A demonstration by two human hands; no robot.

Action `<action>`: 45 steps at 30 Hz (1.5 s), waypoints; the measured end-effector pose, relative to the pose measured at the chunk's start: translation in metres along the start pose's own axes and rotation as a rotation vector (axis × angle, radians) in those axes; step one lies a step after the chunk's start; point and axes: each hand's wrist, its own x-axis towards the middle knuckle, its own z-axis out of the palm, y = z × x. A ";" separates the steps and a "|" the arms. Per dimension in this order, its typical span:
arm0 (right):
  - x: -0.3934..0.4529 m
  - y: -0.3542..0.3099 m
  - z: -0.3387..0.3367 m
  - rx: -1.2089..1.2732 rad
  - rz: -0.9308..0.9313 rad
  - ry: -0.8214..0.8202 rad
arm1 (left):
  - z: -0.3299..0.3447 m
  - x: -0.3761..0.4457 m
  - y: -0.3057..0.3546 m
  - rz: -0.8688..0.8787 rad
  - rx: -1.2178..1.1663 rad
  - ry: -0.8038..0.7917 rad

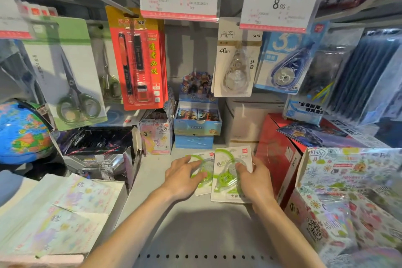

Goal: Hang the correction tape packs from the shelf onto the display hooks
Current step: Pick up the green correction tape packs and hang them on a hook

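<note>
Two green tape packs lie side by side on the grey shelf (195, 224). The right hand (254, 178) grips the right pack (226, 180); the left hand (182, 176) rests spread fingers on the left pack (205, 172). Hooks (121, 2) hang above.

upper left: carded scissors (71, 85) | lower left: globe (21, 132) | centre top: red pen pack (139, 59) | right: red box (278, 154), possibly cardboard
</note>
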 end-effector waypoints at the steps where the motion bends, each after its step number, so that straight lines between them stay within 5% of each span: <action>1: 0.000 0.000 -0.001 0.003 0.002 -0.004 | 0.001 -0.001 -0.001 -0.002 0.010 -0.011; 10: -0.004 0.001 0.001 -0.013 0.035 -0.100 | -0.029 -0.027 -0.032 -0.111 -0.034 -0.087; 19: -0.005 0.005 0.012 -0.059 0.078 -0.165 | -0.019 -0.036 -0.024 -0.228 0.002 0.018; 29: -0.003 0.011 0.011 -0.030 0.097 -0.175 | -0.019 -0.043 -0.013 -0.168 -0.380 0.088; 38: -0.006 0.013 0.013 0.042 0.076 -0.168 | -0.028 -0.041 -0.014 -0.364 -1.031 0.195; 45: -0.012 0.008 0.013 0.149 0.039 -0.209 | -0.030 -0.047 -0.015 -0.334 -1.173 0.197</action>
